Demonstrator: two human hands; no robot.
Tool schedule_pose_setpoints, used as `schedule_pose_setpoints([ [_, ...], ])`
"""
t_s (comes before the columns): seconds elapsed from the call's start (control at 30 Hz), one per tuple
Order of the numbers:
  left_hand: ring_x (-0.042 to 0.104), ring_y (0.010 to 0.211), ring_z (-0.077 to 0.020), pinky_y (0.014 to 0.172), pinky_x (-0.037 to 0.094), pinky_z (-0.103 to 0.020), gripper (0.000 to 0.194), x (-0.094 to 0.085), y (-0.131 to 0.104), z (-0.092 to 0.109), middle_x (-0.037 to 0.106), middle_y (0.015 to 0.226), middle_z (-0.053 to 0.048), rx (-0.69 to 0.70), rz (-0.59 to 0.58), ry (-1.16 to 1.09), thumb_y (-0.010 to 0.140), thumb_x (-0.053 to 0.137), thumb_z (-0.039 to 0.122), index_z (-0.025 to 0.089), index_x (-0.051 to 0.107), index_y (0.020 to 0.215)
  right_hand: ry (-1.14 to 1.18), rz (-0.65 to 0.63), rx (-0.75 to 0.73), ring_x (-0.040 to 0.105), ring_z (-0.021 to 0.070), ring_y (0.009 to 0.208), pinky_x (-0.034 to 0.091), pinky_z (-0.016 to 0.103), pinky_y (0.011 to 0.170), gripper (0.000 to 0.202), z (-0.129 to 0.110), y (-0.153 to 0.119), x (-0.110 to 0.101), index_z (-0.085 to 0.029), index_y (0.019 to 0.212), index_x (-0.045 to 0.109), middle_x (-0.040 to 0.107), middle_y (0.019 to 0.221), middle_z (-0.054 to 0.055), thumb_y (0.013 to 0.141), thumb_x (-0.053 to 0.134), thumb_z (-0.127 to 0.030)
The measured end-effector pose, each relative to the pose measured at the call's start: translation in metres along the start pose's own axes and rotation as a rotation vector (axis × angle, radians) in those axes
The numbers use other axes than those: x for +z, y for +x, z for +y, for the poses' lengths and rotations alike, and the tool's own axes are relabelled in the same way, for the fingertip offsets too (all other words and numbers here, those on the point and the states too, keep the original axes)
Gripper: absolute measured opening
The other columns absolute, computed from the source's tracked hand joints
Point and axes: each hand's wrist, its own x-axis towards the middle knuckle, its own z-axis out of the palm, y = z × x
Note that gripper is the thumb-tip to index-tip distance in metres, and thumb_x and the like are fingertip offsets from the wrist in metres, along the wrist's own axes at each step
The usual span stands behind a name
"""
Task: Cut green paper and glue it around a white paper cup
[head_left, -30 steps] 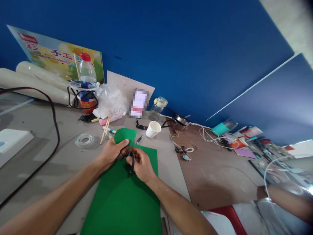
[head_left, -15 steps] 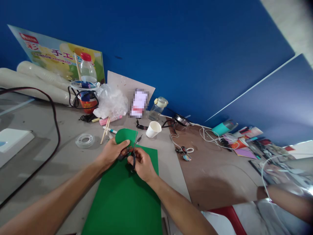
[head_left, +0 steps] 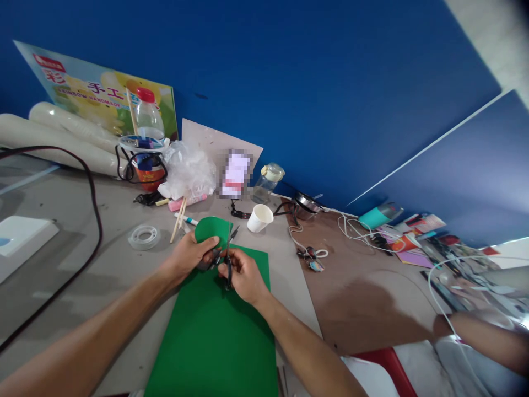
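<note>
A large green sheet (head_left: 219,336) lies on the grey table, its far left end curled up. My left hand (head_left: 192,256) pinches that curled end between thumb and fingers; something dark sits under its fingertips, too small to make out. My right hand (head_left: 243,275) is closed on dark-handled scissors (head_left: 228,267), whose blades point away from me at the edge of the curled part. Both hands are close together above the sheet.
Beyond the hands stand a white paper cup (head_left: 260,218), a glass jar (head_left: 268,183) and a phone (head_left: 235,175). Left are a tape roll (head_left: 144,237), chopsticks (head_left: 177,220) and a dark cable (head_left: 97,220). A person's arm (head_left: 483,336) is at the far right.
The lower part of the green sheet has shifted slightly right. My right hand and the scissors have moved a little to the right. My left hand keeps its hold.
</note>
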Motion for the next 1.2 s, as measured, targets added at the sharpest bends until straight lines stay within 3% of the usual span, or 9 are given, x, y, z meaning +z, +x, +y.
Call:
schedule_pose_setpoints([
  [0.33,0.035,0.035,-0.0077,0.039,0.027,-0.022,0.042,-0.005,0.001,0.000,0.041,0.035,0.002,-0.006,-0.067,0.020,0.068,0.067,0.037,0.018,0.045,0.038,-0.061,-0.042,0.016,0.051,0.0105,0.054,0.041,0.023,0.054,0.023,-0.003,0.002,-0.009,-0.018,0.089,0.060,0.056,0.060,-0.004,0.069,0.067,-0.029],
  [0.63,0.034,0.035,-0.0079,0.039,0.026,-0.022,0.042,-0.010,0.002,0.002,0.041,0.034,0.002,-0.043,-0.105,0.033,0.067,0.068,0.038,0.019,0.044,0.038,-0.141,-0.108,0.030,0.052,0.0104,0.054,0.041,0.022,0.052,0.027,-0.007,0.003,-0.020,-0.018,0.088,0.061,0.057,0.058,-0.005,0.069,0.071,-0.036],
  [0.93,0.036,0.035,-0.0092,0.041,0.029,-0.023,0.032,-0.019,0.007,-0.006,0.042,0.035,0.003,-0.029,-0.170,0.118,0.070,0.066,0.040,0.018,0.054,0.049,-0.114,-0.151,0.088,0.054,0.0105,0.054,0.041,0.022,0.053,0.029,-0.011,0.003,-0.025,-0.018,0.087,0.058,0.058,0.058,-0.005,0.068,0.071,-0.035],
  [1.2,0.037,0.036,-0.0101,0.042,0.030,-0.024,0.037,-0.026,0.011,-0.009,0.042,0.034,0.001,-0.026,-0.225,0.204,0.070,0.065,0.040,0.019,0.051,0.043,-0.107,-0.203,0.123,0.056,0.0114,0.057,0.043,0.024,0.057,0.030,-0.012,0.003,-0.030,-0.018,0.088,0.059,0.058,0.060,-0.005,0.067,0.072,-0.035],
])
